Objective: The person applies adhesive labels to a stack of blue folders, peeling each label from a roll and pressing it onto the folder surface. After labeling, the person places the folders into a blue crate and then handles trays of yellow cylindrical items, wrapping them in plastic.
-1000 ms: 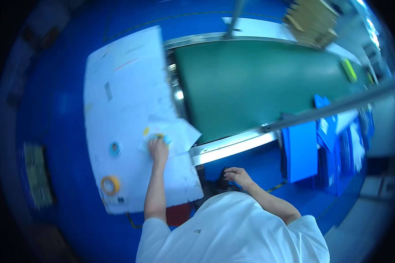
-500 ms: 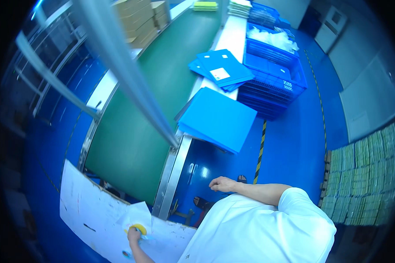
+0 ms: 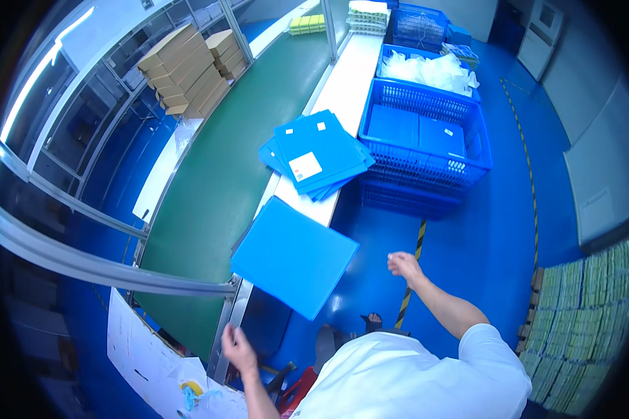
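Note:
My left hand (image 3: 239, 350) is raised beside the metal edge of the conveyor, fingers apart, with nothing seen in it. Closest to it is the near corner of a stack of blue sheets (image 3: 295, 255), which it does not touch. My right hand (image 3: 403, 267) hangs over the floor right of that stack, its fingers curled together; whatever they may hold is too small to make out. Behind the first stack lies a fanned pile of blue folders (image 3: 326, 153) with white labels. A yellow tape roll (image 3: 191, 388) rests on the white board (image 3: 143, 359) at lower left.
A green conveyor belt (image 3: 220, 164) runs away along the white ledge (image 3: 353, 66). Blue crates (image 3: 426, 157) stand right of it, one holding blue boxes. Cardboard boxes (image 3: 182, 73) are piled at far left. Bundled greenish stacks (image 3: 580, 328) sit at right. A metal post (image 3: 112, 269) crosses the left.
My left hand has left the yellow tape roll and risen toward the blue sheets. My right hand has moved right and outward. The view has shifted.

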Tool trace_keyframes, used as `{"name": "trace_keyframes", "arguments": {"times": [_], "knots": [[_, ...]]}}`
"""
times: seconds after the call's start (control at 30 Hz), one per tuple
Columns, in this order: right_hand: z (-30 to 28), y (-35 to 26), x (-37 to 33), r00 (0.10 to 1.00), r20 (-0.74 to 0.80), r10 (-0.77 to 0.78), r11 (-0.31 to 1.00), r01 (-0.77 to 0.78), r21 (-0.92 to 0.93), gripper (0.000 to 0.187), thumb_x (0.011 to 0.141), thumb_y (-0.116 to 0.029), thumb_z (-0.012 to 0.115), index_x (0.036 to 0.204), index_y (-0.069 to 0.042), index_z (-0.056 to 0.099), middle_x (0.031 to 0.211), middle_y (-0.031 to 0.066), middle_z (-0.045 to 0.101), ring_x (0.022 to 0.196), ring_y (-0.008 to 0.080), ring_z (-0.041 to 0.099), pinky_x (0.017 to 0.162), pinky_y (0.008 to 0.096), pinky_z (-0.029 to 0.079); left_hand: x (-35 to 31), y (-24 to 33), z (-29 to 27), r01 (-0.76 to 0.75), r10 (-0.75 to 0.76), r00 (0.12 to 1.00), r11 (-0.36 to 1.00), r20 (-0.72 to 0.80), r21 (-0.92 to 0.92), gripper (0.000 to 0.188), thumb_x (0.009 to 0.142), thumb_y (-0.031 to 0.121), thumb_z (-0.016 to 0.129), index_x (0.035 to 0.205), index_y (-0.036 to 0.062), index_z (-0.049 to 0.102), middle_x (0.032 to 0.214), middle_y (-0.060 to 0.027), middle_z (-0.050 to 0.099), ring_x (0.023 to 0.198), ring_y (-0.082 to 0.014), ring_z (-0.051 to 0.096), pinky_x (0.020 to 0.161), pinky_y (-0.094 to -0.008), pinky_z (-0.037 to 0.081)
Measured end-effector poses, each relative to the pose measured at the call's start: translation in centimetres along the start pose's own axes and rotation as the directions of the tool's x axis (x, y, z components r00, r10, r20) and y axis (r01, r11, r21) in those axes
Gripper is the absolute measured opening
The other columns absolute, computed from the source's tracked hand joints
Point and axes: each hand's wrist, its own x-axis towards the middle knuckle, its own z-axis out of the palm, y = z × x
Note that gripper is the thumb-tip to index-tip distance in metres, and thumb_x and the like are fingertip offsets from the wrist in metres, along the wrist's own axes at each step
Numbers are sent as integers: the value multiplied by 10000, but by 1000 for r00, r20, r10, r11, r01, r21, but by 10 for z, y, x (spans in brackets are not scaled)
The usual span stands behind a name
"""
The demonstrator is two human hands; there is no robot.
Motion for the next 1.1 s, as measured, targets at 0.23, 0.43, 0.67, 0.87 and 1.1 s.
{"name": "trace_keyframes", "arguments": {"times": [0.23, 0.43, 0.67, 0.87, 1.1], "knots": [[-5, -180, 191, 933, -120, -340, 938, 328, -113, 570, 878, -456, 721, 1160, 33, 643, 1168, 142, 660, 1075, 238, 611, 858, 366, 508, 134, 165, 232, 275, -97, 944, 758, 315, -591, 631, 1022, 318, 575, 1438, -116, 383, 1441, -240, 473, 1346, -300, 459, 1133, -411, 353], [11, -256, 340, 950, 47, -308, 707, 262, -657, 931, 755, -704, 688, 1237, 84, 574, 1270, 301, 593, 1198, 427, 581, 1001, 510, 466, 278, 161, 443, 620, -436, 734, 743, 520, -252, 981, 873, 581, 674, 1416, -174, 360, 1382, -338, 479, 1282, -371, 515, 1009, -497, 453], [50, -297, 390, 993, 76, -88, 621, 114, -775, 1054, 688, -803, 664, 1317, 36, 565, 1330, 261, 583, 1234, 396, 574, 1018, 457, 467, 298, 135, 543, 628, -458, 745, 726, 484, -279, 382, 917, 220, 687, 1217, 0, 600, 1079, -116, 679, 864, -217, 629, 718, -376, 485], [39, -293, 386, 816, 549, 182, 942, 17, -336, 818, 731, -539, 815, 1342, -39, 601, 1272, 178, 646, 1149, 278, 627, 1009, 389, 471, 312, 132, 523, 796, -507, 558, 551, 657, -252, 439, 876, 163, 741, 1237, -38, 591, 1165, -189, 677, 1004, -283, 686, 863, -433, 559], [23, -380, 358, 819, 551, -157, 755, 459, -468, 933, 699, -567, 821, 1387, -15, 517, 1288, 220, 626, 1186, 337, 607, 1038, 406, 458, 310, 198, 474, 656, -330, 745, 522, 580, -545, 429, 906, 79, 687, 1304, -6, 554, 1190, -145, 667, 1025, -268, 677, 919, -425, 550]]}}
